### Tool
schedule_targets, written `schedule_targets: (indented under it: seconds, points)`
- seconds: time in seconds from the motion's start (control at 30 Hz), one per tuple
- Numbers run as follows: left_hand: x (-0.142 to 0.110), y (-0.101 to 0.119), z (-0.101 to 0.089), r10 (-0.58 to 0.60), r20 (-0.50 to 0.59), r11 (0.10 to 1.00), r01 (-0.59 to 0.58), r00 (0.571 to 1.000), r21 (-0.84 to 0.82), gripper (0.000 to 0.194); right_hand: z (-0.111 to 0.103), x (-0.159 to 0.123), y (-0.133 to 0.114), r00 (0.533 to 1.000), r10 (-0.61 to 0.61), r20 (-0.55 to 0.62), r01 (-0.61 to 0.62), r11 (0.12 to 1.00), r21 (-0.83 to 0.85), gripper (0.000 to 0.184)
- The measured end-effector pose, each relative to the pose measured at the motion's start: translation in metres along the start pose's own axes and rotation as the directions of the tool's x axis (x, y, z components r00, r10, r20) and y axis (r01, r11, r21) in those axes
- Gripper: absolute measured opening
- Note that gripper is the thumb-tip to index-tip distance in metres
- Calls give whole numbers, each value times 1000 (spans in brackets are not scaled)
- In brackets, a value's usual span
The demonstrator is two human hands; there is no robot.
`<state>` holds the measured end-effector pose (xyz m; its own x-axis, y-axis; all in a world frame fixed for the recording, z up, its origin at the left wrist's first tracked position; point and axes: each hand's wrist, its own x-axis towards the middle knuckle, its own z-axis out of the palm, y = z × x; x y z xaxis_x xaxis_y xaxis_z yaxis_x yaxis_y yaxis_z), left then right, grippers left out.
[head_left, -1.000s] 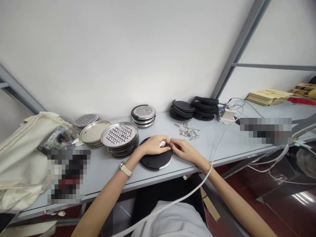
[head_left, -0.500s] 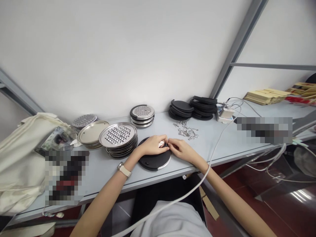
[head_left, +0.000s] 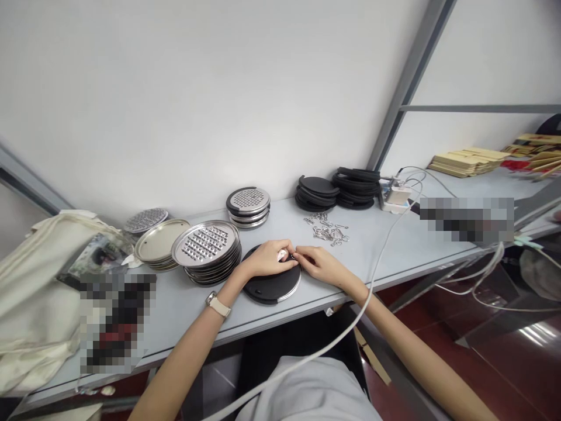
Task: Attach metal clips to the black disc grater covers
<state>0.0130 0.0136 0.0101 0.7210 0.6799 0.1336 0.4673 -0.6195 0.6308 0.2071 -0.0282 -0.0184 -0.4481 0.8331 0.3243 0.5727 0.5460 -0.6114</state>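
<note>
Here's your disc (head_left: 278, 286), low in the centre of the frame, flat on the surface (head_left: 346, 269): round, no long axis, dark face up, bright rim toward lower right. Your left hand (head_left: 268, 261) lies across it, fingers curled by a white bit (head_left: 281, 255); your right hand (head_left: 321, 266) narrows at its upper-right edge. What either grips, you can't tell.
</note>
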Motion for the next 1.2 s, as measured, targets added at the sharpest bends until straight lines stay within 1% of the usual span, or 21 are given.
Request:
schedule_targets:
  seconds: [0.2,0.4,0.53,0.67,1.0,1.2]
  points:
    - [0,-3,0,-16,24,1000,16,1000,-16,19,3,-1,5,1000,8,-4,-9,1000,-8,23]
    - [1,-4,0,-11,31,999,13,999,-44,20,2,-2,5,999,30,-15,-30,999,13,19]
    - [1,-2,-1,-1,29,998,3,1000,-57,19,2,-2,6,999,51,-11,-51,998,33,21]
    - [1,-2,-1,7,28,998,-5,1000,-57,19,2,-2,6,999,46,-8,-46,999,1,26]
    - [1,-3,0,-11,35,998,13,999,-60,22,2,-2,2,998,55,-9,-55,998,-27,26]
    - [1,-3,-1,18,26,999,-18,999,-27,19,2,-3,5,998,48,-28,-49,998,-29,23]
